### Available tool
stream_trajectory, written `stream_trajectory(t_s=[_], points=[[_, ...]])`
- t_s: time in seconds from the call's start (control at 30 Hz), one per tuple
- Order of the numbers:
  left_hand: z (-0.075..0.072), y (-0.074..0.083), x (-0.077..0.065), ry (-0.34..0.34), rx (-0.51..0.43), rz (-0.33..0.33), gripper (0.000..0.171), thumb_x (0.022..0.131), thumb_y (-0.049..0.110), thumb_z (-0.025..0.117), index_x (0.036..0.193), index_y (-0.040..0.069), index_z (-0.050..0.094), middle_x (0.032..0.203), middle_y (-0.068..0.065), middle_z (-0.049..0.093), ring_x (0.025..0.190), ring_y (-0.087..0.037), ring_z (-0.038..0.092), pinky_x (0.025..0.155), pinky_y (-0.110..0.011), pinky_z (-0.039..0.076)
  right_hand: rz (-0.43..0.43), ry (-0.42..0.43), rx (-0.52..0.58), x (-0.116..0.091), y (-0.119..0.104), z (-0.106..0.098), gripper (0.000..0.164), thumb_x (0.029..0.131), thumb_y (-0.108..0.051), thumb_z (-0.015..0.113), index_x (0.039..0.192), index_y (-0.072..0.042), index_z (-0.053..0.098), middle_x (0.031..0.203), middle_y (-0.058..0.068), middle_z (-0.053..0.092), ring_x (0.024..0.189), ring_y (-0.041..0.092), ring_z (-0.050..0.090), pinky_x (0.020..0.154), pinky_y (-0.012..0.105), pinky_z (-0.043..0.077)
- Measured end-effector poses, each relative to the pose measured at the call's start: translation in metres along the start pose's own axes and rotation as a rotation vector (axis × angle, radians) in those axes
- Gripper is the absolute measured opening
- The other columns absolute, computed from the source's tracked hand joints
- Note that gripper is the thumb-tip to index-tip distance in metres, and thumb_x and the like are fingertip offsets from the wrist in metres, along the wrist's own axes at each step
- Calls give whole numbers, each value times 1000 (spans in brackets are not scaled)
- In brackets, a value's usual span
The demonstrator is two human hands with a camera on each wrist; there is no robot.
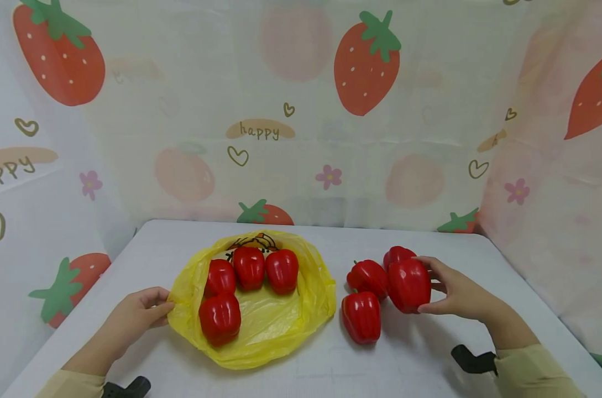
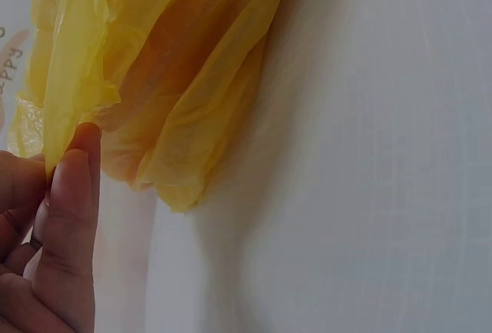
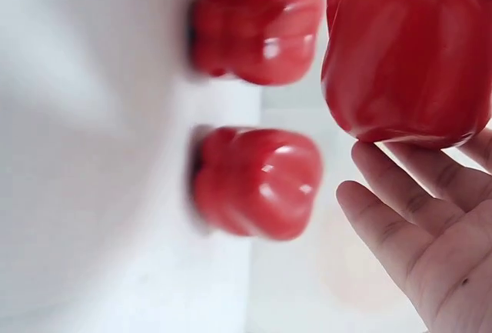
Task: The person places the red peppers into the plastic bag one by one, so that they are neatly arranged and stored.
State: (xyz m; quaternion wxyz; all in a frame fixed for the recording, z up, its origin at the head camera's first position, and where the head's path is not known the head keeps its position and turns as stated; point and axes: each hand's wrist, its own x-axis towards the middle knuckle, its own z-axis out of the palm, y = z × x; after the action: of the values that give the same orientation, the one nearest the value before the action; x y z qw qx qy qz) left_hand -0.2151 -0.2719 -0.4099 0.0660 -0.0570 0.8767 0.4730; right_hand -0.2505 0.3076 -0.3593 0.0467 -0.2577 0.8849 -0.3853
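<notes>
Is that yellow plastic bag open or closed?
Open: the yellow plastic bag gapes wide, showing four glossy red bell peppers inside.

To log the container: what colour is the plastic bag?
The plastic bag is translucent yellow, clearest in the head view.

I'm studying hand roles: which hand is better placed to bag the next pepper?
Probably the right hand: it grips a red pepper, while the left hand pinches the edge of the yellow bag.
</notes>
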Motion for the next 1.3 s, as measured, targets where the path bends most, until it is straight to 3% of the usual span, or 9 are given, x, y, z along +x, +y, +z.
stream_trajectory(t_s=[0.3,0.7,1.07,1.3], points=[[0,-1,-1,-3,5,7,38,86,34,62,109,4,59,103,-7,63,86,-16,60,77,-33,54,-83,-42,37,26,-16,7,84,67,-19,81,135,-13,33,127,5,45,111,29,48,83,28,51],[0,3,-3,2,-2,1,37,87,32,62,109,3,59,103,-7,63,85,-16,60,77,-32,54,-50,-135,130,68,-50,23,84,69,-19,80,136,-16,30,126,8,45,114,32,47,77,38,54],[-1,3,-2,1,-5,8,36,87,32,61,108,3,59,103,-7,62,85,-16,60,76,-32,54,12,-166,119,100,-81,39,95,60,-28,85,137,-26,30,128,-2,44,118,25,43,77,37,54],[-1,3,-1,-3,-14,6,36,87,32,61,108,3,59,103,-7,62,86,-16,60,77,-32,54,-46,-192,88,119,-95,49,94,61,-30,85,137,-25,31,128,-5,44,119,21,41,81,36,53]])
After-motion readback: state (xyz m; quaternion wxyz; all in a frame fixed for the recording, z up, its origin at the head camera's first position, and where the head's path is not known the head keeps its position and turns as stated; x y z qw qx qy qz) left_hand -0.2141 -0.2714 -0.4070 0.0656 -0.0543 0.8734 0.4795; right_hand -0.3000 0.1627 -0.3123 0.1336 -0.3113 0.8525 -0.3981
